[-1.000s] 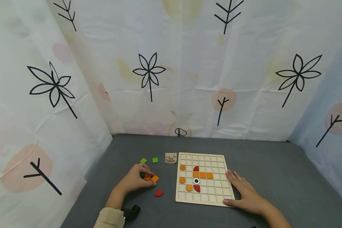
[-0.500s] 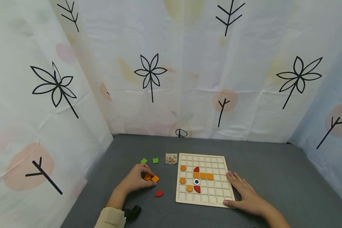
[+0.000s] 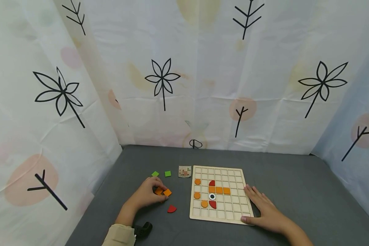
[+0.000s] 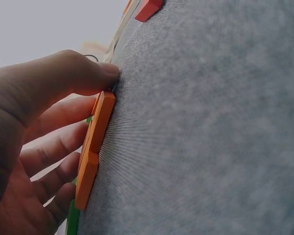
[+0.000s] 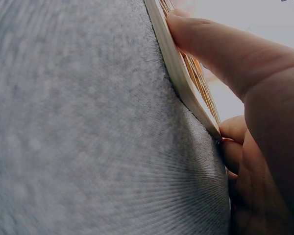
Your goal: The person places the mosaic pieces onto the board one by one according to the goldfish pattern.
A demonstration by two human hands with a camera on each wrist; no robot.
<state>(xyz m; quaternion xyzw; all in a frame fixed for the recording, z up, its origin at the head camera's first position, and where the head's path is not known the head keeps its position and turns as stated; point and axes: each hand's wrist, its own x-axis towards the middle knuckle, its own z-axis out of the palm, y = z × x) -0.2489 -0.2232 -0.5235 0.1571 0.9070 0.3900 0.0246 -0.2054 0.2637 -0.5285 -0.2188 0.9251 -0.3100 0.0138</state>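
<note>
My left hand is low over several orange square tiles, its fingers curled around them. In the left wrist view the thumb meets the upper end of an orange tile, with fingertips on the far side. My right hand lies at the right edge of a wooden grid board. Its thumb rests on the board's near right corner, and the fairly straight fingers touch the right side. The board bears orange discs, red quarter-circles, a row of orange squares and an eye piece.
Two green square tiles lie beyond the left hand. A small patterned card sits by the board's far left corner. One loose red quarter-circle is on the grey table between left hand and board. A printed curtain stands behind.
The head view has shifted very slightly. Both hands stay where they were, and the tiles on the board keep their places.
</note>
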